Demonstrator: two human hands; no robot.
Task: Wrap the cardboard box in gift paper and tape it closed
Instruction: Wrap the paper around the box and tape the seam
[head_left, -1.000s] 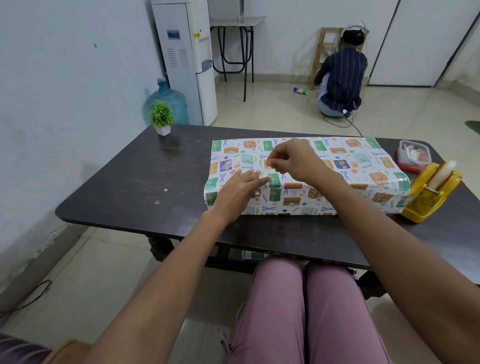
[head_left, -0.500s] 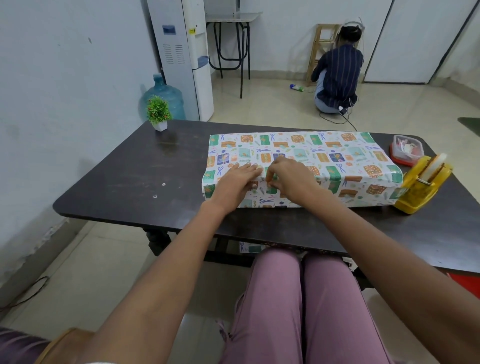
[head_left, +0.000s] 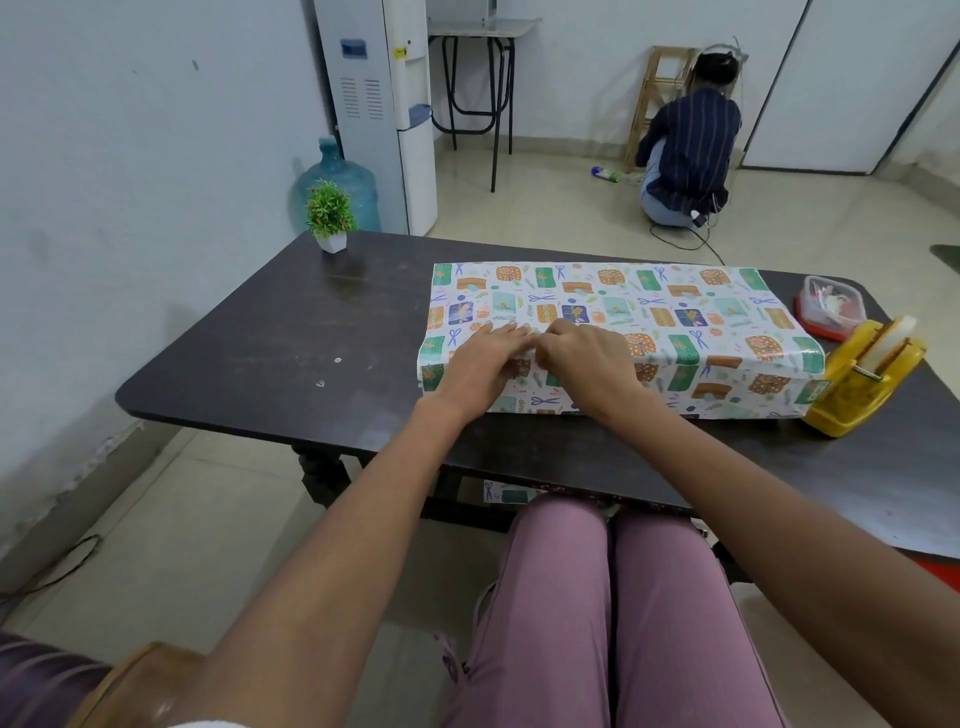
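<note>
Now — step: I judge I am pressing the paper seam flat along the near top edge of the box (head_left: 618, 332), ready for tape.
Box: it lies on the counter (head_left: 260, 343), fully covered in paper, long side toward me.
Left grip (head_left: 480, 364): fingers straight and flat on the paper near the box's left end, holding nothing.
Right grip (head_left: 587, 358): just beside the left, fingertips bent down onto the seam; I cannot tell whether they pinch a bit of tape.
Dispenser (head_left: 862, 384): yellow, touching the box's right end, within reach.
Doing it well: keep one grip pinning the overlap so the paper stays taut, smooth outward from the middle, then tape across the seam.
Risk: lifting both grips lets the flap spring up.
</note>
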